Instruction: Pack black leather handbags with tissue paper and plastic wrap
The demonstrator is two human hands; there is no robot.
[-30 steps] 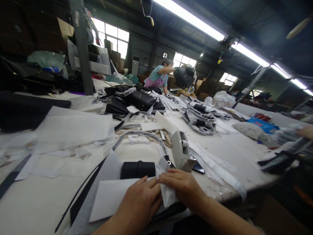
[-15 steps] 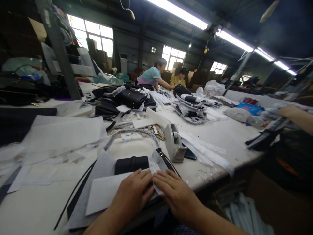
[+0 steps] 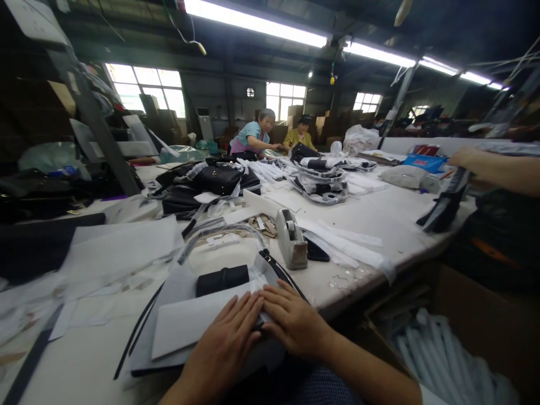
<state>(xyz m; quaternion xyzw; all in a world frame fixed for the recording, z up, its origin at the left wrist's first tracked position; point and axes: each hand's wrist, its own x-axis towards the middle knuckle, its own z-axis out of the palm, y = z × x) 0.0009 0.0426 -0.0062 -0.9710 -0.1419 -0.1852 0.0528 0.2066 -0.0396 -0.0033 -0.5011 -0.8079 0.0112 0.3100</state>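
A dark handbag [image 3: 147, 312] lies at the near table edge, its front covered with thin pale wrapping sheet and its handle [image 3: 217, 228] sheathed in clear film. On top rests a folded white sheet [image 3: 185, 326], beside a black rolled piece [image 3: 223, 279]. My left hand [image 3: 232, 332] lies flat on the white sheet's right part, fingers stretched out. My right hand [image 3: 291, 318] presses flat beside it, fingertips meeting the left ones over white wrapping. Whatever is under both palms is hidden. Just beyond stands a grey tape dispenser [image 3: 291, 239].
Black bags [image 3: 211, 180] are piled mid-table, with wrapped handles [image 3: 320, 183] to their right. White strips [image 3: 350, 250] reach the table edge. A co-worker's arm [image 3: 485, 166] is at the right, above a box of pale tubes [image 3: 447, 349]. Two people work at the far side.
My left hand has flattened, its fingers now extended over the white sheet. My right hand has shifted slightly, fingers pressing beside it. The camera view has tilted and shifted.
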